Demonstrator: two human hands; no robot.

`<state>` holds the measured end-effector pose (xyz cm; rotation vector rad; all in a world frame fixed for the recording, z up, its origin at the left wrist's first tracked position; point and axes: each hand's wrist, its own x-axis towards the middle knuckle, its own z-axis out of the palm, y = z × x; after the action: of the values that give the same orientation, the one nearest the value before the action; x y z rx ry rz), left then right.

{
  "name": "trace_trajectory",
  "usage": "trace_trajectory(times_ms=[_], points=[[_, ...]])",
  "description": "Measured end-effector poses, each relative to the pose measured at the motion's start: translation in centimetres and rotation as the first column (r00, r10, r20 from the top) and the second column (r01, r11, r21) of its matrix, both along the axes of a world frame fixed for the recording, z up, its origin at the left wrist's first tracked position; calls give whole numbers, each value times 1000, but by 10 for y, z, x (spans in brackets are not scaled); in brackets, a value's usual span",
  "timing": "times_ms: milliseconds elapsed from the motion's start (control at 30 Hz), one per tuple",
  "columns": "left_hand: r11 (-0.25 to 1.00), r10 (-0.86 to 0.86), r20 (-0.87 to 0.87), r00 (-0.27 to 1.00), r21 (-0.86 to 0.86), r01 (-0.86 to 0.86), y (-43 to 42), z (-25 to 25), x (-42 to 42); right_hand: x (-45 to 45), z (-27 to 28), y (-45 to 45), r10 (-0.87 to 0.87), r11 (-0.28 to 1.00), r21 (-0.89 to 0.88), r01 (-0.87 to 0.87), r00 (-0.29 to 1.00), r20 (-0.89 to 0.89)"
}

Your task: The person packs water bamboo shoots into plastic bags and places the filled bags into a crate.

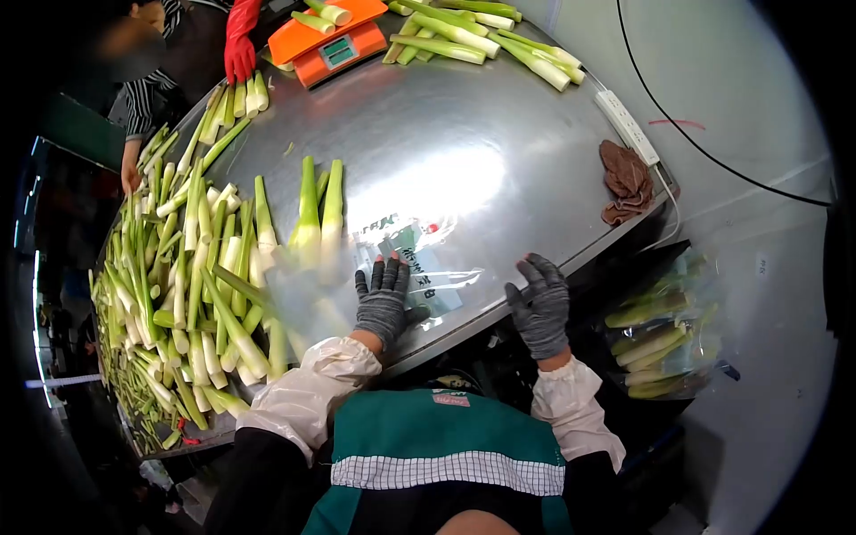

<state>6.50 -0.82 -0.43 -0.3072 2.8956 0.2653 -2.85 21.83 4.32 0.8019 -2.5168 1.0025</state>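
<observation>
Clear printed plastic bags (pixel 419 267) lie flat on the metal table (pixel 374 125) near its front edge. My left hand (pixel 383 301), in a grey glove with bare fingertips, rests on them with its fingers spread. My right hand (pixel 540 308), gloved the same way, is over the table's front edge, fingers apart and holding nothing. Just beyond my left hand, a few trimmed green-and-white stalks (pixel 308 209) point away from me. A large heap of such stalks (pixel 205 294) covers the table's left side.
An orange scale (pixel 325 49) with stalks on it stands at the back, beside more stalks (pixel 455 36). A brown cloth (pixel 626 183) and a power strip (pixel 627 127) lie at right. Bagged stalks (pixel 660 343) sit below right. Another person's red glove (pixel 240 49) is at back left.
</observation>
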Motion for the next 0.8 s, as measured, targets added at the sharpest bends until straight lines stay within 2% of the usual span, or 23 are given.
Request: trace_trajectory(times_ms=[67, 133, 167, 200, 300, 333, 367, 400, 433, 467, 533, 567, 600, 633, 667, 700, 733, 767, 800], points=[[1000, -18, -68, 997, 19, 20, -1, -5, 8, 0, -6, -17, 25, 999, 21, -25, 999, -20], [999, -33, -137, 990, 35, 38, -3, -14, 18, 1, -14, -31, -1, 999, 52, -3, 997, 82], [997, -71, -183, 980, 18, 76, -4, -17, 20, 0, -14, -36, -7, 991, 136, -3, 997, 76], [994, -111, -230, 967, -3, 113, -6, -19, 20, -3, -17, -40, 0, 990, 142, -9, 998, 69], [996, -72, -307, 949, 25, 84, -7, -18, 20, -8, -23, -46, -151, 989, 42, 145, 952, 266], [997, -68, -338, 939, 10, 76, -7, -17, 20, -13, -25, -44, -149, 989, 50, 140, 953, 263], [996, -85, -410, 908, -15, 86, -8, -18, 20, -21, -31, -39, -128, 984, -56, 170, 887, 444], [996, -82, -412, 907, -6, 87, -8, -10, 20, -27, -34, -36, -87, 963, -152, 222, 791, 606], [994, -106, -428, 898, -29, 103, -8, -1, 21, -31, -35, -33, -28, 948, -239, 209, 805, 592], [991, -130, -446, 886, -54, 119, -8, 6, 20, -38, -28, -32, -36, 949, -234, 211, 809, 587], [990, -142, -495, 857, -50, 135, -8, 11, 20, -49, -1, -29, 39, 995, -84, 45, 616, 787], [985, -169, -516, 840, -62, 161, -8, 15, 21, -49, 10, -26, 105, 994, -72, -78, 638, 763], [980, -195, -535, 822, -77, 183, -8, 18, 21, -49, 17, -21, 103, 994, -68, -79, 641, 761], [974, -223, -547, 807, -91, 208, -10, 19, 21, -48, 21, -13, 156, 971, 30, -236, 726, 670], [977, -211, -547, 810, -95, 190, -11, 21, 21, -48, 24, -8, 238, 914, 142, -381, 785, 572], [961, -270, -537, 799, -100, 258, -12, 26, 21, -44, 32, -11, 343, 825, 260, -502, 810, 475], [941, -327, -525, 786, -104, 322, -14, 30, 21, -40, 45, -13, 318, 871, 79, -485, 679, 662], [922, -380, -491, 784, -132, 364, -17, 33, 22, -35, 62, -18, 293, 917, -82, -390, 522, 801], [899, -437, -498, 749, -218, 380, -21, 34, 20, -33, 77, -22, 244, 942, -141, -304, 333, 911]])
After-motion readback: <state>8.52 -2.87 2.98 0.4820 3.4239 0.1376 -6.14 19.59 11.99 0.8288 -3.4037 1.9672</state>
